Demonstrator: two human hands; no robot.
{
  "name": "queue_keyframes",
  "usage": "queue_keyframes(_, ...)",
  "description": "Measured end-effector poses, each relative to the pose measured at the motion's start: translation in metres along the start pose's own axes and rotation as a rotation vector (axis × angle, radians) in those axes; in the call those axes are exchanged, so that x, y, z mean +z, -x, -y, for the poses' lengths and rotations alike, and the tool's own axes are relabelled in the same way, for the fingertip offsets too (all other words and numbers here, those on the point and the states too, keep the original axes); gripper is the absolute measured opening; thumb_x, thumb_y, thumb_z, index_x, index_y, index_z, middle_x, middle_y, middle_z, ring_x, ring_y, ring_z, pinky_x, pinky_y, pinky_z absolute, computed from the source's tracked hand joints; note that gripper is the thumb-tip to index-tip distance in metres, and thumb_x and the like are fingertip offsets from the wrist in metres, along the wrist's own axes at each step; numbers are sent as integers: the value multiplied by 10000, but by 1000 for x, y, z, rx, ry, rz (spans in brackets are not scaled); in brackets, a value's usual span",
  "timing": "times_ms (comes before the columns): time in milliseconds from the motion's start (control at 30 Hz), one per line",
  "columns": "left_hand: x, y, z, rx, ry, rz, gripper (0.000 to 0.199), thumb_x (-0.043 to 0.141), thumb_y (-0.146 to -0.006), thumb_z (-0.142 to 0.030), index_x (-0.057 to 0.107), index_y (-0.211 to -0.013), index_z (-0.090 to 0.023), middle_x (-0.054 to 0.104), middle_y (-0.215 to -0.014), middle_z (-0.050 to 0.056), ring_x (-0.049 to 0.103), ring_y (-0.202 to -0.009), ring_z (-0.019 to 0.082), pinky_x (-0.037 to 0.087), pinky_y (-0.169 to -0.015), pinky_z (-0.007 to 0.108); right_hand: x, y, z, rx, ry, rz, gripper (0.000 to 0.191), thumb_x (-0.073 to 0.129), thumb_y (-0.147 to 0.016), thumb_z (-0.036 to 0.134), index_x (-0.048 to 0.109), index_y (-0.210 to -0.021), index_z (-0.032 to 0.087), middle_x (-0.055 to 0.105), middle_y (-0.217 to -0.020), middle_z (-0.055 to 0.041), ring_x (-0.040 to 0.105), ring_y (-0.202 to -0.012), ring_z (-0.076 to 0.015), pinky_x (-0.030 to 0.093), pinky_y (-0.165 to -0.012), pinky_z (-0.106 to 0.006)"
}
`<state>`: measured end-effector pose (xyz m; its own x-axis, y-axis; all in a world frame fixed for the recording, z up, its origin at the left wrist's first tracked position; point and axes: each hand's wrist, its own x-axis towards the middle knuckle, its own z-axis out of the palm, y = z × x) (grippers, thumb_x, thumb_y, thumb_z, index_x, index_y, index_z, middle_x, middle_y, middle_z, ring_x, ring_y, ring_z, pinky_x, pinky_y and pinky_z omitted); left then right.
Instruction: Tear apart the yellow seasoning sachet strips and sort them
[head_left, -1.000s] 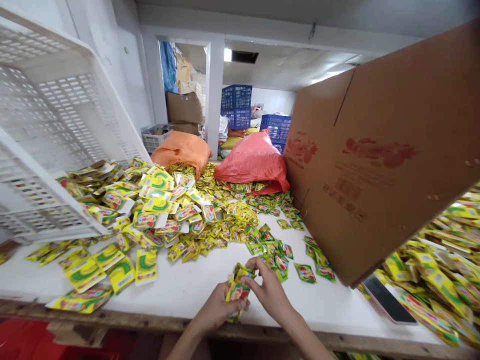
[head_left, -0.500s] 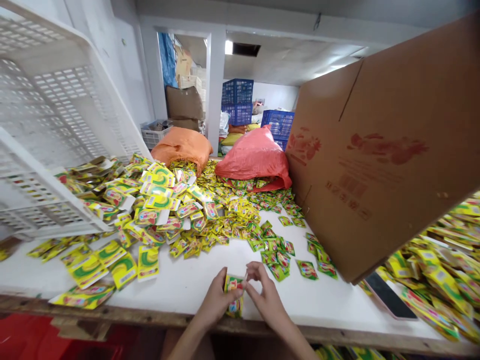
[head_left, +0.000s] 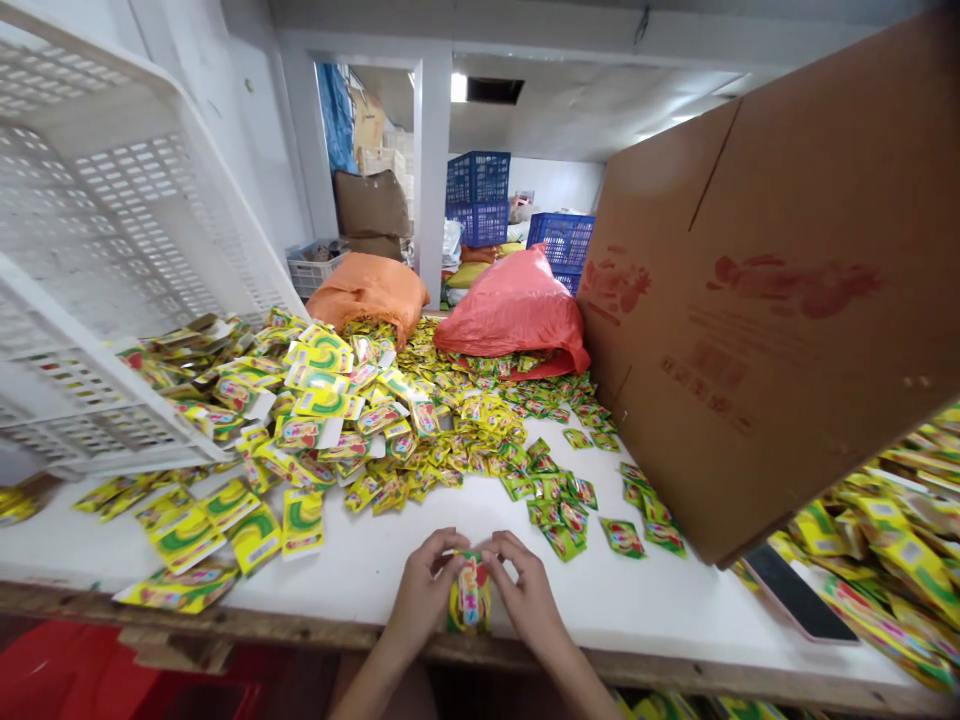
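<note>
Near the table's front edge, a small yellow and green carton (head_left: 470, 598) with a printed front stands upright between my hands. My left hand (head_left: 424, 588) is closed on its upper left edge, thumb and fingers pinched. At its upper right edge, my right hand (head_left: 526, 588) pinches with thumb and bent fingers. The fingertips partly hide the carton's top. Beyond my right hand lie several loose green sachets (head_left: 559, 510). Flat yellow cartons (head_left: 302, 522) lie to the left, in front of a heap of cartons with white flaps (head_left: 322, 400).
A white basket (head_left: 187, 200) leans tilted at the left. Yellow sachets (head_left: 484, 425) spread across the middle, below an orange sack (head_left: 367, 290) and a red sack (head_left: 514, 310). At the right, a big cardboard box (head_left: 750, 300) leans over the table, beside a phone (head_left: 799, 592) and more cartons (head_left: 885, 560).
My right fingers have come down from above the carton onto its top edge. My left fingers have shifted up towards the top, so more of the carton's front shows.
</note>
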<state>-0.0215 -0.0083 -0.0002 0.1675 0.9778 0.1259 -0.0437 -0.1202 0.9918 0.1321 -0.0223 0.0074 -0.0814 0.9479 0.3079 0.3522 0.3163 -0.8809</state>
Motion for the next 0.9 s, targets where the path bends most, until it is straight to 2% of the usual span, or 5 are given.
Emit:
queue_keyframes(67,0,-1,-2,14,92,-8,256,571,-745,-216,537,-998,-192,619,-929,49,592,-887,180,454,-801,292,1,-1,-1,30,-21,-66,248,473,-843,343,572,-1004,182,586,-749,-16,552,-716,-160,438,-683,-245)
queue_keyframes(133,0,-1,-3,26,105,37,214,557,-760,-208,548,-973,-182,634,-897,50,604,-853,174,462,-794,297,0,-1,1,36,-27,-60,274,477,-839,353,566,-1036,184,601,-769,-24,559,-728,-165,445,-679,-247)
queue_keyframes(300,1,4,-6,42,-19,40,119,557,-770,-246,619,-807,-151,654,-922,78,609,-877,197,466,-804,301,-5,1,12,-3,-14,37,199,497,-833,330,639,-862,194,636,-893,-59,571,-858,-189,442,-728,-258)
queue_keyframes(667,7,-8,-6,-8,-94,-77,152,582,-748,-281,634,-743,-138,644,-660,18,576,-618,148,453,-603,235,1,-9,12,62,89,-80,168,525,-798,292,628,-735,174,602,-621,3,516,-605,-141,404,-587,-221)
queue_keyframes(900,0,6,-3,-13,-75,5,197,572,-763,-302,687,-836,-161,698,-837,67,622,-803,205,475,-738,292,4,12,5,91,-103,-44,238,510,-817,357,647,-900,182,666,-855,-58,598,-796,-202,464,-718,-278)
